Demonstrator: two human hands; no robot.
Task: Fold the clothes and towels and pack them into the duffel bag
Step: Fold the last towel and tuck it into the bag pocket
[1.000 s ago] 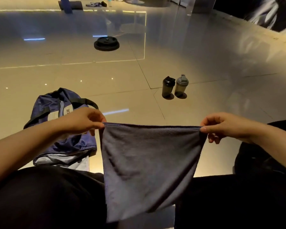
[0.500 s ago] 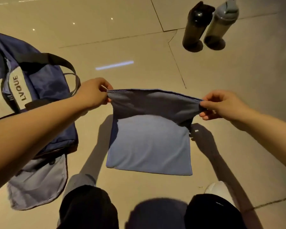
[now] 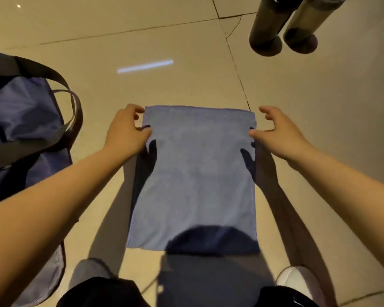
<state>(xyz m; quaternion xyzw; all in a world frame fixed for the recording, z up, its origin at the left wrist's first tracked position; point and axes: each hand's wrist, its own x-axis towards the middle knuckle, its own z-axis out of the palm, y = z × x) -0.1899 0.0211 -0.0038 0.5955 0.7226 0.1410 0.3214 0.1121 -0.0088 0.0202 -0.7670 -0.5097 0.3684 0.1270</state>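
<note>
The towel (image 3: 195, 173), which a moment ago hung in the air between both hands, now lies flat on the floor just right of the duffel bag (image 3: 24, 129), folded into a neat rectangle. That fold looks done; another fold or the packing should follow. Its long axis runs away from the person, the stitched short edge pointing toward the two shaker bottles (image 3: 282, 25) beyond. The left hand (image 3: 126, 134) rests at the far left corner, its grip loosening, thumb on the cloth. The right hand (image 3: 277, 134) has let go, fingers spread, thumb just touching the right edge.
</note>
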